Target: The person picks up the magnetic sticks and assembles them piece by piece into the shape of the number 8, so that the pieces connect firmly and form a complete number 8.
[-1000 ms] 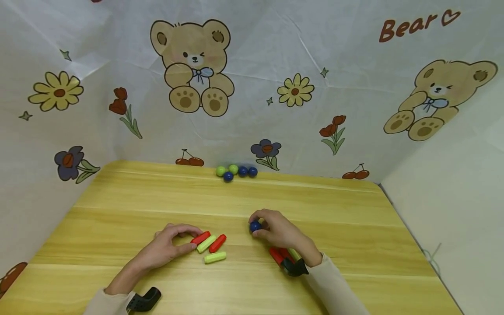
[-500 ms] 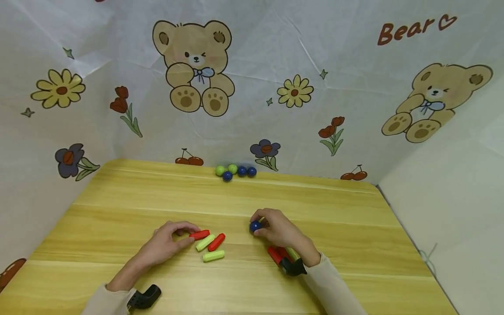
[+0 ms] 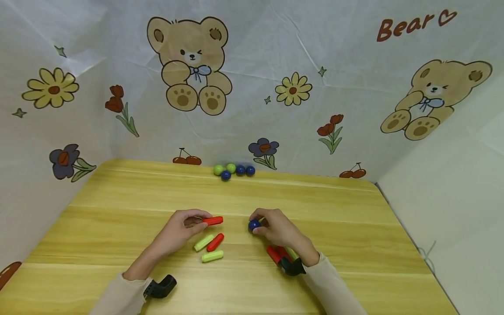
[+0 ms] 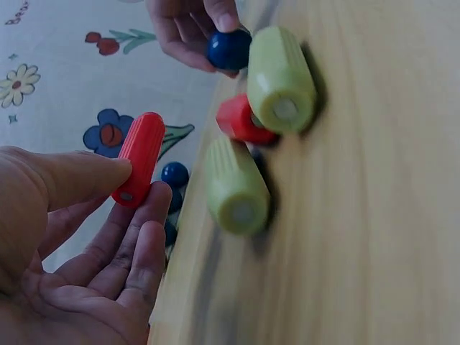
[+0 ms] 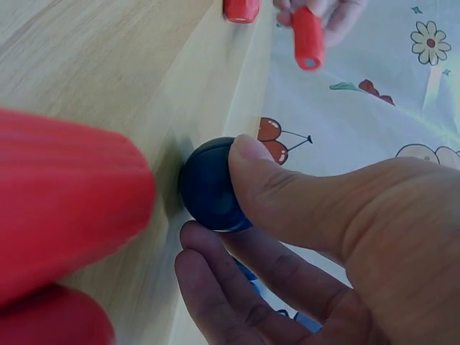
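Red stick [image 3: 214, 220] in head view: I see left grip [image 3: 177, 228] narrowed on 1 end, above counter [image 3: 149, 188]; right grip [image 3: 278, 228] narrowed round blue ball [image 3: 254, 225]. Left wrist: end-only hold, so stick could tilt. Right wrist: loosened pinch could let smooth ball roll away.

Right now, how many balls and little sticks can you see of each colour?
Glossy dark-blue round balls: 4
Glossy light-green round balls: 2
Red ridged sticks: 4
Pale yellow-green ridged sticks: 3
Total in sight: 13; the right wrist may hide more.
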A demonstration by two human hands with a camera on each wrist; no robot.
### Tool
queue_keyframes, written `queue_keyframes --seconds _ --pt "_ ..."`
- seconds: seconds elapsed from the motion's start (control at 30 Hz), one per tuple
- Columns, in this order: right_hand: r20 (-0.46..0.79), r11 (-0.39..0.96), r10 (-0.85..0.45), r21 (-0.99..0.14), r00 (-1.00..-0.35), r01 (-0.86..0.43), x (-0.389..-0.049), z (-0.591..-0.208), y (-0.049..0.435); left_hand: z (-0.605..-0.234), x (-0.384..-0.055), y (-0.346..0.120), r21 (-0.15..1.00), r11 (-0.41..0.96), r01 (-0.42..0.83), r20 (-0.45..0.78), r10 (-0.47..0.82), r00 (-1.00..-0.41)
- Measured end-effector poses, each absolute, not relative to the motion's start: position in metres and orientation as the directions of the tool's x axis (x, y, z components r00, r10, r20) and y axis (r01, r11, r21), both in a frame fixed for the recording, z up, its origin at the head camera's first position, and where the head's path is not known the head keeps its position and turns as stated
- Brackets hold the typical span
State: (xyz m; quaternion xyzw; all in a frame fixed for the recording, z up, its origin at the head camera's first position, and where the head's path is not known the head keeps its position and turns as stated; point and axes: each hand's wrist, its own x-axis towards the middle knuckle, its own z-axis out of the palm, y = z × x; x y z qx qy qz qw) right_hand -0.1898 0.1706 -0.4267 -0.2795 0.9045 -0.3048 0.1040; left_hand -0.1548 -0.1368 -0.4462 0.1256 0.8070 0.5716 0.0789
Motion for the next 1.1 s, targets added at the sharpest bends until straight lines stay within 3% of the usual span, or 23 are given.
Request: queue_keyframes --seconds 0.53,1.1 --pt "-0.013 0.662 -0.584 -0.587 -0.812 -0.467 -0.191 -0.426 0.17 -0.443 -0.173 -0.082 0.914 0.372 0.164 0.059 0.277 -0.959" --pt "-0.011 0.65 -0.6 -0.59 -0.8 -0.48 -0.191 -0.423 0.173 -0.451 -0.172 -0.071 0.925 0.357 0.131 0.042 0.245 -0.969"
